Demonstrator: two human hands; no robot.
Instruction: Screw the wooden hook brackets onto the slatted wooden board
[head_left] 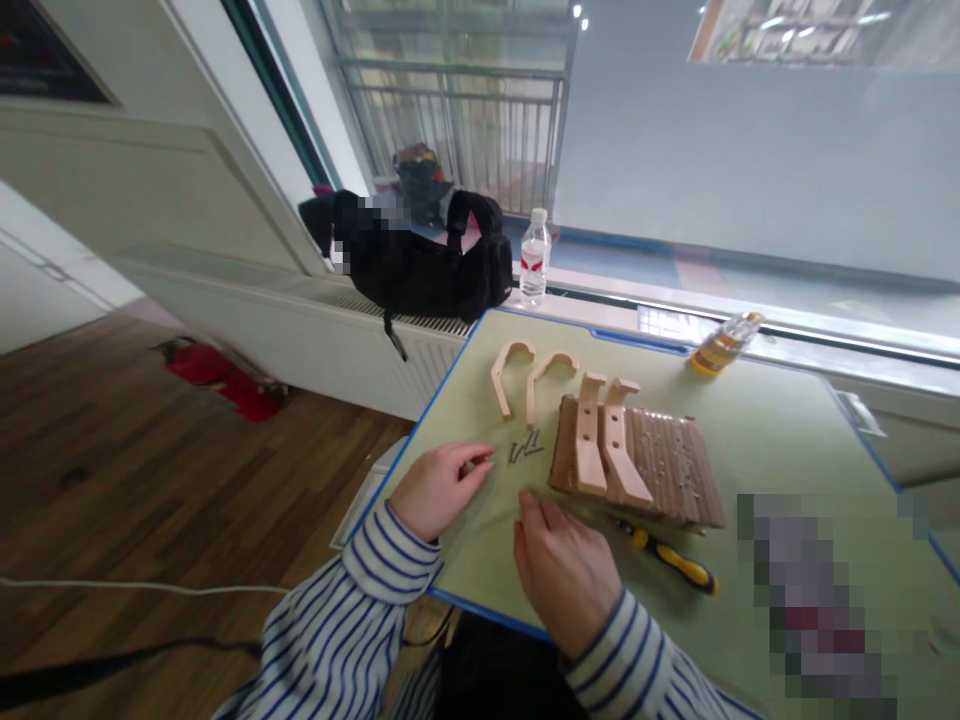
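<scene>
My left hand (442, 487) rests near the table's left edge, thumb and fingers apart with nothing visible between them. Just right of its fingertips lie several dark screws (525, 447). My right hand (566, 563) is low over the table, fingers loosely bent downward, and no held thing shows. Beyond it, two pale wooden hooks (590, 440) (622, 440) with holes lie on a brown ridged block (667, 460) dotted with small shiny bits. Two more curved wooden pieces (501, 385) (534, 390) lie behind the screws. A yellow-and-black screwdriver (679, 567) sits right of my right hand.
The light green table (765, 430) has a blue edge. A bottle of yellow liquid (724, 345) stands at its back. A water bottle (534, 260) and a black bag (420, 265) are by the window. A blurred-out item (817, 610) lies right; a fire extinguisher (221, 380) is on the floor.
</scene>
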